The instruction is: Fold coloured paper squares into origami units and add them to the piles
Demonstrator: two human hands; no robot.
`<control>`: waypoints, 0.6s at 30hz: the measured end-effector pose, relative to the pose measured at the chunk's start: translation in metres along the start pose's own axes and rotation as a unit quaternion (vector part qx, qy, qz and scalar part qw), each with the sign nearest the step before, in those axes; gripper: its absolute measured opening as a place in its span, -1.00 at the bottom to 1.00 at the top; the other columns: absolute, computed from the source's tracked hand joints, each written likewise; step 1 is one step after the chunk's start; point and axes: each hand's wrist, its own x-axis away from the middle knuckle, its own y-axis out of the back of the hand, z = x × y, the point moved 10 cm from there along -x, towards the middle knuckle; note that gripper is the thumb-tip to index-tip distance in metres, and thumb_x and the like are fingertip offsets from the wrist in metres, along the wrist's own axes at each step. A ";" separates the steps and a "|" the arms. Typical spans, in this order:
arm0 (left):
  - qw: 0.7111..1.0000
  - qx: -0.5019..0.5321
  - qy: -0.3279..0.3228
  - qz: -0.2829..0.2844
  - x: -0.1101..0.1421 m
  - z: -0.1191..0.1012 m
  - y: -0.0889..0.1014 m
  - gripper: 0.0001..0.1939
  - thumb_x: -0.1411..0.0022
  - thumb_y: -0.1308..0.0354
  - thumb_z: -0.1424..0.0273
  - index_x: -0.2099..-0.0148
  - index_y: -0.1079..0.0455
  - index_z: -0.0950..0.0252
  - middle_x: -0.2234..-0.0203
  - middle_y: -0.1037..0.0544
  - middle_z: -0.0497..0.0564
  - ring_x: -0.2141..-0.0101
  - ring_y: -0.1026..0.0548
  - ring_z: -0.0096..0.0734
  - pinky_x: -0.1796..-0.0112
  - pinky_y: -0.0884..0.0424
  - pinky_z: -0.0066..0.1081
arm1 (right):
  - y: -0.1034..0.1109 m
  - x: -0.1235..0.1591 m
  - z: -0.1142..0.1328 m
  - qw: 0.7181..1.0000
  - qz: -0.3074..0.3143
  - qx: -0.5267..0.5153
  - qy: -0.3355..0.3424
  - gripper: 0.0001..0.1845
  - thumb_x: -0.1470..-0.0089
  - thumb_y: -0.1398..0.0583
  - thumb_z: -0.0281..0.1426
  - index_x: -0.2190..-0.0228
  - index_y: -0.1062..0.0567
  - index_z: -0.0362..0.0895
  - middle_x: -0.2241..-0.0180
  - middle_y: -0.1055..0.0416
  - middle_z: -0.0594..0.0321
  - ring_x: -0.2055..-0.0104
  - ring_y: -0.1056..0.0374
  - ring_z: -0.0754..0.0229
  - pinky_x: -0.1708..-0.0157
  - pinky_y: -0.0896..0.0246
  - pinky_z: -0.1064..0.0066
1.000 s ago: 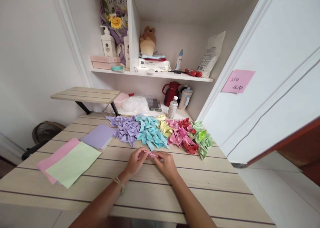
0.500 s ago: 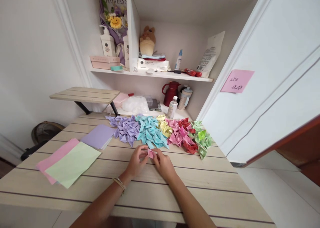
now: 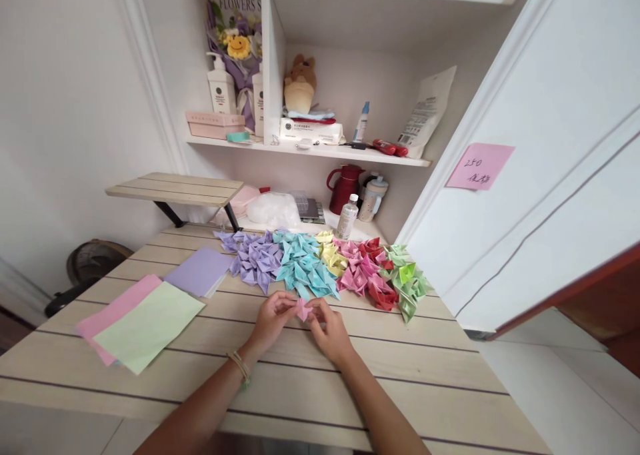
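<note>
A small folded piece of pink paper (image 3: 303, 310) is pinched between my two hands above the table. My left hand (image 3: 273, 322) grips its left side with thumb and fingers. On its right side, the fingers of my right hand (image 3: 327, 328) close on it. Just beyond my hands lie heaps of folded paper pieces: purple ones (image 3: 255, 258), blue ones (image 3: 305, 265), yellow ones (image 3: 331, 255), pink ones (image 3: 357, 268), red ones (image 3: 384, 294) and green ones (image 3: 410, 285).
On the left of the slatted table (image 3: 400, 388) lie a light green sheet (image 3: 150, 325), pink sheets (image 3: 117, 312) and a purple stack (image 3: 197, 272). A small raised stand (image 3: 175, 190) is behind them. Past the heaps stand a clear bottle (image 3: 347, 218) and a red jug (image 3: 344, 188).
Between my fingers the pink paper has turned from nearly edge-on to a pointed shape facing me. Both hands stay in about the same place. The camera view has shifted slightly.
</note>
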 end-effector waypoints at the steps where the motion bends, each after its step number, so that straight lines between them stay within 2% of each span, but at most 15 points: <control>1: 1.000 -0.012 -0.007 0.000 0.000 -0.002 0.000 -0.75 -0.06 -0.20 0.28 0.24 -0.43 0.33 0.45 -0.58 0.06 0.41 -0.53 -0.33 0.36 -0.43 -0.40 | 0.002 0.000 -0.001 1.000 -0.006 0.008 -0.005 -0.78 -0.07 -0.08 -0.35 0.19 -0.36 -0.10 0.45 -0.47 0.26 0.46 -0.41 0.22 0.49 -0.29 0.47; 5: 0.996 -0.071 -0.050 0.022 0.004 -0.019 -0.002 -0.83 -0.08 -0.19 0.30 0.33 -0.52 0.28 0.46 -0.58 0.05 0.37 -0.51 -0.30 0.28 -0.39 -0.36 | 0.013 -0.003 -0.001 0.998 -0.044 0.046 0.021 -0.67 -0.04 -0.16 -0.29 0.11 -0.41 -0.07 0.23 -0.48 0.14 0.26 -0.42 0.14 0.37 -0.36 0.39; 9: 0.989 -0.116 -0.085 0.034 0.008 -0.032 -0.005 -0.84 -0.09 -0.17 0.30 0.34 -0.55 0.22 0.46 -0.56 0.03 0.35 -0.47 -0.29 0.26 -0.36 -0.35 | 0.016 -0.005 0.007 0.992 -0.047 0.084 0.079 -0.83 -0.04 -0.18 -0.37 0.29 -0.54 -0.06 0.33 -0.50 0.15 0.27 -0.40 0.13 0.27 -0.33 0.33; 14: 0.985 -0.142 -0.096 0.018 0.007 -0.037 -0.003 -0.83 -0.13 -0.13 0.32 0.37 -0.52 0.23 0.44 -0.53 0.03 0.34 -0.46 -0.30 0.28 -0.35 -0.37 | 0.014 -0.007 -0.003 0.996 -0.032 0.084 0.021 -0.89 0.01 -0.19 -0.43 0.47 -0.55 -0.09 0.44 -0.49 0.19 0.37 -0.38 0.15 0.34 -0.29 0.35; 18: 0.985 -0.143 -0.095 0.005 0.006 -0.037 -0.001 -0.84 -0.13 -0.12 0.31 0.39 -0.49 0.24 0.45 -0.51 0.03 0.34 -0.45 -0.30 0.32 -0.36 -0.39 | 0.011 -0.008 -0.010 0.999 -0.028 0.030 -0.017 -0.89 0.03 -0.18 -0.43 0.48 -0.53 -0.13 0.45 -0.48 0.19 0.43 -0.38 0.19 0.42 -0.30 0.42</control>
